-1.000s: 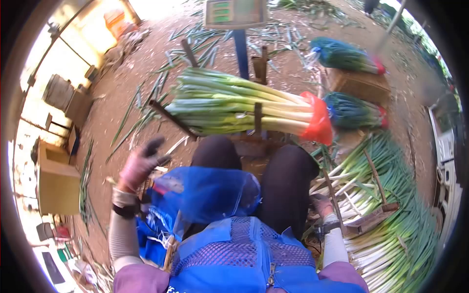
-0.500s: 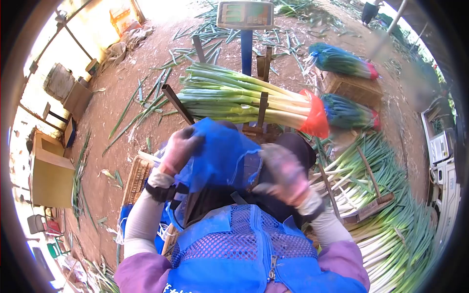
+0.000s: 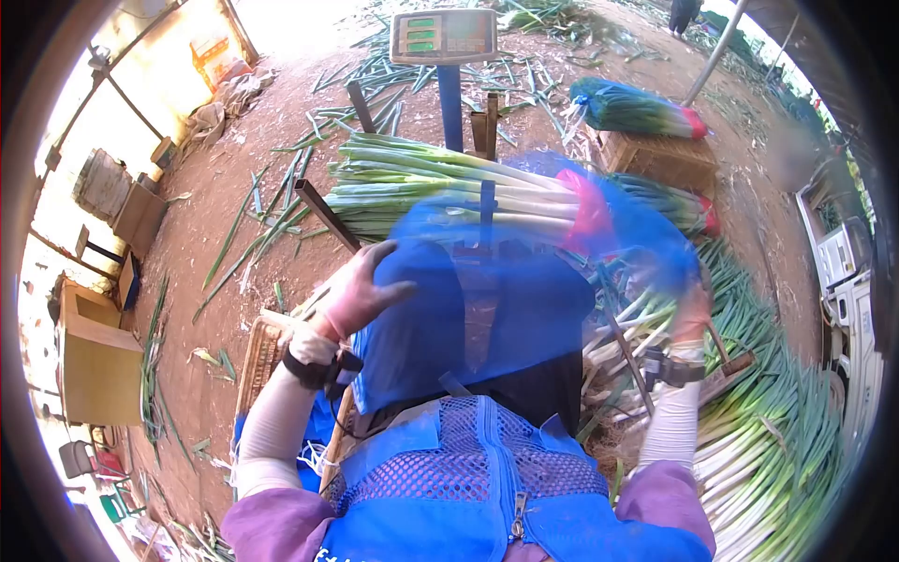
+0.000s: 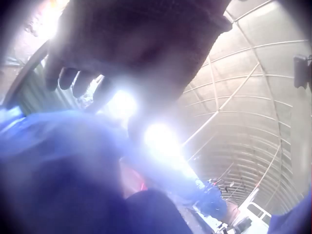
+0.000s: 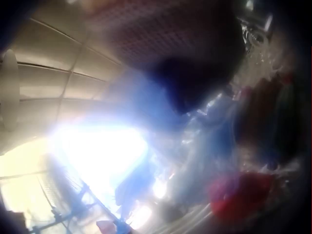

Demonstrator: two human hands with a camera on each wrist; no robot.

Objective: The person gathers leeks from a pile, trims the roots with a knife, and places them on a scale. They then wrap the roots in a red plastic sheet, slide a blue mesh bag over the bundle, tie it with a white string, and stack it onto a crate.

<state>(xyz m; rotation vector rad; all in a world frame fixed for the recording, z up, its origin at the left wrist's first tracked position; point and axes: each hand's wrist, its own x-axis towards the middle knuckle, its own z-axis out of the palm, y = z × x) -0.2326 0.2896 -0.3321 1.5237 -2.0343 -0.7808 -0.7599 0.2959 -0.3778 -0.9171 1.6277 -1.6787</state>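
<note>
A thin, see-through blue plastic bag (image 3: 534, 347) spreads over the person's lap and sweeps up to the right. The gloved right hand (image 3: 691, 314) grips its bunched end, blurred by motion. Fingers and thumb apart, the gloved left hand (image 3: 361, 292) is at the bag's left side. In the left wrist view the blue film (image 4: 58, 156) lies below the dark hand (image 4: 131, 48). A bundle of long green onions (image 3: 421, 178) lies across a metal rack in front of the knees, its white ends wrapped in red plastic (image 3: 586, 208), partly behind the bag.
A scale display (image 3: 444, 37) stands behind the bundle on a blue post. Blue-wrapped onion bundles lie at the upper right, one on a crate (image 3: 655, 161). Loose green onions (image 3: 777, 450) are piled at the right. A wicker basket (image 3: 262, 361) sits by the left arm.
The right hand has swung from beside the lap out to the right, drawing the blue bag wide. The left hand has moved slightly and its fingers have spread apart from the bag.
</note>
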